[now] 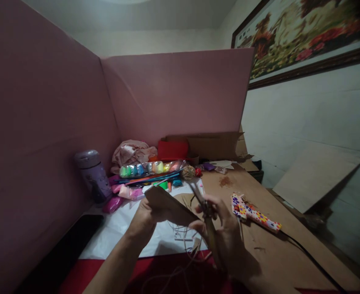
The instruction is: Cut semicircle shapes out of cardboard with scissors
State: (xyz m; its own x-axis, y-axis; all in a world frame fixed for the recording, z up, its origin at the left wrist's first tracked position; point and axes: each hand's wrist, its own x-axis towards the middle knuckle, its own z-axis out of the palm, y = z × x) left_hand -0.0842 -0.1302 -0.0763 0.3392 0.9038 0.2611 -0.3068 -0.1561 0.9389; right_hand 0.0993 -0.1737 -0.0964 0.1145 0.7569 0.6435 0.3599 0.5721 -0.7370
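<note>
My left hand [146, 214] is closed on the left end of a folded brown cardboard piece [169, 208], held up over the white sheet. In my right hand [225, 224] is a pair of scissors [209, 210], blades pointing up and to the left, brown handle running down across the palm. My right thumb reaches the right end of the cardboard, beside the scissors. Whether the blades touch the cardboard I cannot tell. Below both hands, thin loose twine [189, 245] lies tangled over the white sheet [115, 232] and the red cloth [155, 269].
A flower-patterned glue gun [255, 214] with a black cord lies on the cardboard board [278, 253] at right. Behind are a twine ball [188, 172], packs of coloured clay [151, 168] and pipe cleaners [149, 178]. A purple bottle [94, 177] stands left, near pink partitions [176, 90].
</note>
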